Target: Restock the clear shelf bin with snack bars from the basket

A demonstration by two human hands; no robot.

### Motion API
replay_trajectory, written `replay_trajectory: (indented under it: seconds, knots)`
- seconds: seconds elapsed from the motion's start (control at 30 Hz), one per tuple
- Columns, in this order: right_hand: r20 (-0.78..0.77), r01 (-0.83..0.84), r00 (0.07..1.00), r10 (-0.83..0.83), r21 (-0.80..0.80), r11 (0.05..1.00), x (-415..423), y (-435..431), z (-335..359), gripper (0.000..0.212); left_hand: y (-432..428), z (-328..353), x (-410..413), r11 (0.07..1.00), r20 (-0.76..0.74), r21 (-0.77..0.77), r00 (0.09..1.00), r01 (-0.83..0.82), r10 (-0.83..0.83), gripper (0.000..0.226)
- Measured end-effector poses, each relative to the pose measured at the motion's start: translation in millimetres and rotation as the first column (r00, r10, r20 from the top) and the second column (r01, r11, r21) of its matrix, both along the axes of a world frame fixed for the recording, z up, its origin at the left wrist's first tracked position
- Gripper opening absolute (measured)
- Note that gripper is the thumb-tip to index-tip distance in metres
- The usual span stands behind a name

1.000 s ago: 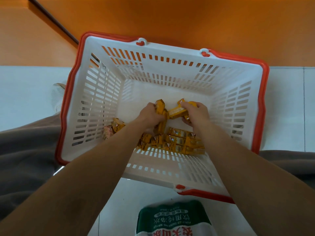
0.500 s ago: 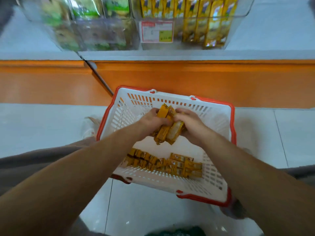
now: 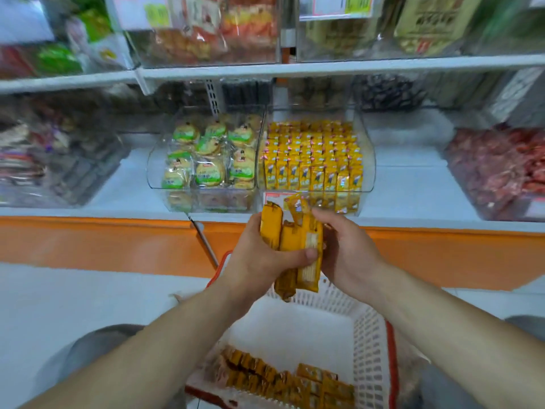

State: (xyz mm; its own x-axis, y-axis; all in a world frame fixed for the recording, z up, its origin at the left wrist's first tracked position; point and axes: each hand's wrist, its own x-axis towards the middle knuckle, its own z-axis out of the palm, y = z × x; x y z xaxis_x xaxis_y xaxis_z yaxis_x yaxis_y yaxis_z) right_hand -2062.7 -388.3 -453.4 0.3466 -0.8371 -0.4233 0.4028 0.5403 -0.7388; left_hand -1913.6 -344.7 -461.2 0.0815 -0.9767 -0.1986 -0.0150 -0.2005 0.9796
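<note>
A bunch of yellow snack bars (image 3: 298,246) is held upright between both hands, above the basket and just below the shelf edge. My left hand (image 3: 259,258) wraps around the bunch from the left, thumb across its front. My right hand (image 3: 345,249) presses against the bunch from the right. The clear shelf bin (image 3: 367,160) stands straight ahead on the lower shelf, packed with rows of upright yellow bars. The white basket with a red rim (image 3: 371,343) sits on the floor below, with several more yellow bars (image 3: 289,379) along its near side.
A second clear bin (image 3: 156,160) with green-labelled round cakes stands left of the yellow one. Bins of dark and red snacks (image 3: 498,172) flank the shelf. An upper shelf (image 3: 324,66) overhangs. An orange base panel (image 3: 103,243) runs below the shelf.
Both hands lifted a bunch of bars out of the basket and raised it toward the shelf. The view tilted up from the basket to the shelf bins.
</note>
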Motion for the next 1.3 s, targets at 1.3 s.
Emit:
replay_trajectory:
  seconds: [1.3]
  knots:
    - [-0.799,-0.489,0.375,-0.470,-0.601,0.632,-1.0,-179.4,-13.3,0.050,-61.7,-7.4,59.3,0.961,0.023,-0.040,0.961,-0.274,0.275,0.060]
